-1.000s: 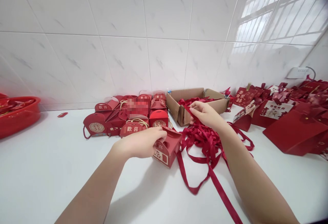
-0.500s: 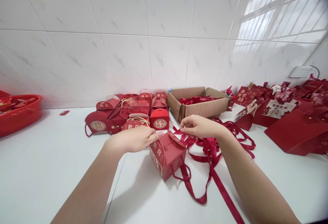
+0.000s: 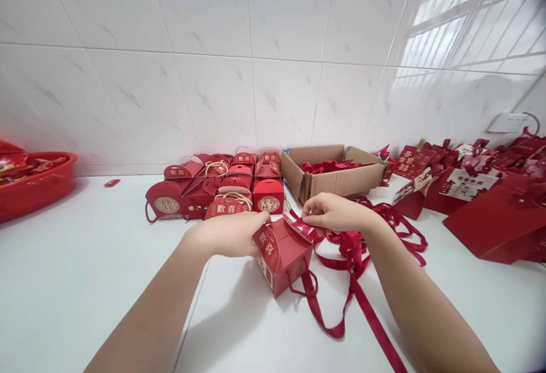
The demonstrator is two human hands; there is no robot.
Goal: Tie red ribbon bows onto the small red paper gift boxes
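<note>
A red gift box point(image 3: 290, 251) with a domed flap and rope handles stands tilted toward the viewer on the white table. My left hand point(image 3: 239, 233) is on its left side, thumb at the upper edge and the other fingers partly hidden behind it. Just beyond the box's right corner, my right hand point(image 3: 330, 212) pinches the end of a dark red ribbon point(image 3: 354, 253). The ribbon lies in loose loops right of the box and trails to the front edge of the view.
Several small red boxes point(image 3: 166, 202) are grouped behind my left hand. A cardboard box point(image 3: 350, 182) holding red ribbon stands against the tiled wall. Several red bags point(image 3: 503, 214) fill the right side. A red basin point(image 3: 38, 191) with packets is at far left.
My left thumb has moved from the top of the flap to the box's left edge, and the hand sits closer around the box. My right hand keeps its pinch with little movement.
</note>
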